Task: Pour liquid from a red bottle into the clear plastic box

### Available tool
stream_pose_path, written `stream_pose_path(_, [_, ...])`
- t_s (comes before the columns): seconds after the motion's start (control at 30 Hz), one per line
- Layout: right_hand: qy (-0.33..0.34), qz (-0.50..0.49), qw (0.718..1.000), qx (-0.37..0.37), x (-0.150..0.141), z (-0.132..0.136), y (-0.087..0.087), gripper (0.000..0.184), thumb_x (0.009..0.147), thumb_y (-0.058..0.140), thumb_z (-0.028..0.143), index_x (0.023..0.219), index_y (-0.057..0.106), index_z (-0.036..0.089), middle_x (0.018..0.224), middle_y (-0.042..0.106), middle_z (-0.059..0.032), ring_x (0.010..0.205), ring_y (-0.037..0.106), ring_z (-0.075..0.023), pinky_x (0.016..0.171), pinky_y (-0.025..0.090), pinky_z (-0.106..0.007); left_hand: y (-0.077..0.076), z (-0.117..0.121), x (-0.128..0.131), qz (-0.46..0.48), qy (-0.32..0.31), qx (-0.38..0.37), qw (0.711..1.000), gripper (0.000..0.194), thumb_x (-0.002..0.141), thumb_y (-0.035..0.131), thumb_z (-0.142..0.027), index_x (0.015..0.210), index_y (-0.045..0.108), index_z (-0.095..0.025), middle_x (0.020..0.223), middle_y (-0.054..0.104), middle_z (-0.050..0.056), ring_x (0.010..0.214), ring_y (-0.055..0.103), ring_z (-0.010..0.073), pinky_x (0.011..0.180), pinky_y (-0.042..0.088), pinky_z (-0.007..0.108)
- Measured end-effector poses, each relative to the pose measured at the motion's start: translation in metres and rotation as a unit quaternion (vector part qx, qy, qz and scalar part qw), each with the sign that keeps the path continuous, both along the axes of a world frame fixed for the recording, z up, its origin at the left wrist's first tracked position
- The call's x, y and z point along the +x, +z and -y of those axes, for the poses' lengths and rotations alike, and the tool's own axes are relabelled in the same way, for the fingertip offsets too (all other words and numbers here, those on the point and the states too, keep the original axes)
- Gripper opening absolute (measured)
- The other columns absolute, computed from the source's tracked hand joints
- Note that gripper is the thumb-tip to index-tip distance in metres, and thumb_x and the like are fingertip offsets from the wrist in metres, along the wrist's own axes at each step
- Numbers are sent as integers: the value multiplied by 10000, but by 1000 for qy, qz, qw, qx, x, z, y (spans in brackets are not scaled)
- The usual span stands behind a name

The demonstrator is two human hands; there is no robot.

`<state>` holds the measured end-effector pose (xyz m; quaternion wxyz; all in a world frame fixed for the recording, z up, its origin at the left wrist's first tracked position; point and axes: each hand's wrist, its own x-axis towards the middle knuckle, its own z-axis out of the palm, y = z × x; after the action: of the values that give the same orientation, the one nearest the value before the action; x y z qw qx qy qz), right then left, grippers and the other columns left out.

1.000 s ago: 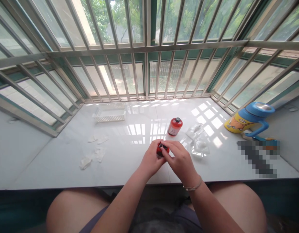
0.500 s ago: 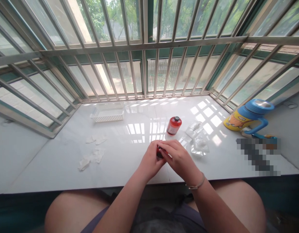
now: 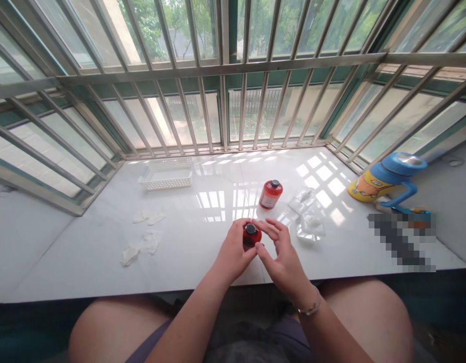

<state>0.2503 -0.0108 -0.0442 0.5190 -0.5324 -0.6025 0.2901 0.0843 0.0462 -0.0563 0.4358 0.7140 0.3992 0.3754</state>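
Note:
A red bottle with a black cap (image 3: 251, 236) stands close to the front edge of the white counter. Wrapped around its left side is my left hand (image 3: 235, 248). My right hand (image 3: 280, 250) is at the bottle's right side with its fingers spread apart; the thumb tip is at or very near the bottle's lower right. Behind them stands a second red bottle (image 3: 270, 195), upright, with a black cap and a pale label. Clear plastic packaging (image 3: 310, 224) lies crumpled to the right of that bottle.
A white perforated basket (image 3: 167, 181) sits at the back left. Crumpled white scraps (image 3: 142, 244) lie on the left of the counter (image 3: 85, 267). At the right, a blue and yellow jug (image 3: 384, 176) leans by the wall near a blurred-out dark item (image 3: 401, 242). Metal bars (image 3: 223, 111) line the window.
My right hand has opened and lifted off the bottle's top towards the right, so the black cap now shows. My left hand keeps its hold.

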Motion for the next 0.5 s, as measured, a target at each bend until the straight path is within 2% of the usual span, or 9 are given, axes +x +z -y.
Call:
stream_pose_path(0.1, [-46,-17,999,2,1,-1,-7,459,1005,665,366,1402,450,286,1191,679,-94,1160,704,-276,1086,557,-530,0,0,0,-13,6,9,1000,633,911,803,-247,1459,492,-297,1452,580,103,1317,626,304,1152,522,528])
stream_pose_path(0.17, [-63,-38,997,11,1,-2,-9,437,1000,666,356,1363,433,289,1112,663,-63,1087,702,-257,1078,557,-531,0,0,-1,-21,7,15,1000,626,913,809,-275,1455,495,-289,1463,574,113,1344,610,319,1167,506,539])
stream_pose_path(0.27, [-29,-59,998,11,-4,-2,-5,469,1013,632,331,1413,390,298,1337,658,-115,1304,651,-273,1184,489,-560,1,-1,-1,-11,5,16,1000,638,904,807,-246,1458,494,-295,1463,575,109,1340,612,314,1163,510,527])
stream_pose_path(0.37, [-16,-34,999,-4,-10,-1,0,471,1018,600,329,1447,410,289,1530,567,-156,1472,547,-300,1220,462,-577,0,-1,-1,1,1,11,1000,640,896,807,-218,1451,500,-301,1456,577,101,1320,620,304,1143,527,513])
stream_pose_path(0.43, [-28,-20,999,-6,-11,-1,-1,450,1010,607,332,1419,428,277,1447,607,-157,1410,596,-306,1184,498,-586,-1,0,-1,-4,4,8,1000,645,889,813,-216,1448,501,-297,1455,576,102,1315,622,307,1140,528,521])
stream_pose_path(0.5, [-44,-22,999,2,-10,-3,-4,421,1000,629,334,1362,424,276,1253,671,-119,1245,682,-289,1115,554,-580,-1,0,0,-9,8,6,1000,648,891,812,-222,1451,493,-289,1447,579,104,1308,627,309,1141,525,533])
